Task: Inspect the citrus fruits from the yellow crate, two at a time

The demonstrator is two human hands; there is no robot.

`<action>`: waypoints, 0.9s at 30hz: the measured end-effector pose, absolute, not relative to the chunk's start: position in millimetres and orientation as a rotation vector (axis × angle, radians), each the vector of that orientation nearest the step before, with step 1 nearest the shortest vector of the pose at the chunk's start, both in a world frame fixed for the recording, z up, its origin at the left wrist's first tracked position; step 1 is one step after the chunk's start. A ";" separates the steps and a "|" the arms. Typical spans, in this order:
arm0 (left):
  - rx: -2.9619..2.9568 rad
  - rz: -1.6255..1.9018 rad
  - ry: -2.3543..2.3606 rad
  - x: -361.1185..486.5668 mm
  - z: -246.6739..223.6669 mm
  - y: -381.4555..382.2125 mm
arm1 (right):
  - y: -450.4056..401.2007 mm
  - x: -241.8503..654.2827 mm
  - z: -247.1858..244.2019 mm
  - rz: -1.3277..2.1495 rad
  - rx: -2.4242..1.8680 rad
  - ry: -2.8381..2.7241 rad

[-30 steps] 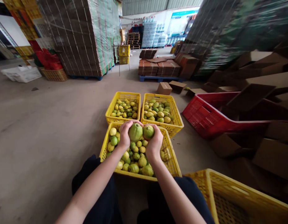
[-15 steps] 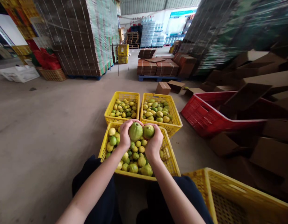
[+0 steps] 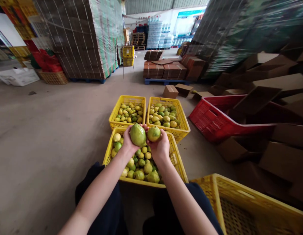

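Stretched forward side by side, the left hand (image 3: pixel 127 141) cups a large green fruit (image 3: pixel 138 134), the right hand (image 3: pixel 162 148) a smaller fruit (image 3: pixel 154 134), above a yellow crate (image 3: pixel 176 160).

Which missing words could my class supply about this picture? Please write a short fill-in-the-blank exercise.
The left hand holds a ____ fruit than the right hand.
Just beyond the nearest fruit crate stand ____ more crates of fruit.
The large crate among the cardboard boxes is coloured ____.

Missing words: larger; two; red.
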State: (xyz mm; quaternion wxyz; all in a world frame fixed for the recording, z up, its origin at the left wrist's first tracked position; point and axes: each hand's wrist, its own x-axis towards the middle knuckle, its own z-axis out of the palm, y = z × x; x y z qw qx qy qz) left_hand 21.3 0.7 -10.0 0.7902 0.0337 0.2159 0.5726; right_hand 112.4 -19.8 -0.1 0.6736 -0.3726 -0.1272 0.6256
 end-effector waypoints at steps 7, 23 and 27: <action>0.010 1.166 0.531 11.7 -8.6 4.3 | -20.3 117.3 -1.7 1.524 -0.739 -0.405; -0.147 1.217 0.584 3.5 -21.4 16.2 | -15.6 112.9 -8.6 1.644 -0.928 -0.295; -0.165 1.194 0.605 2.3 -22.0 15.6 | -16.3 112.1 -9.4 1.638 -0.949 -0.295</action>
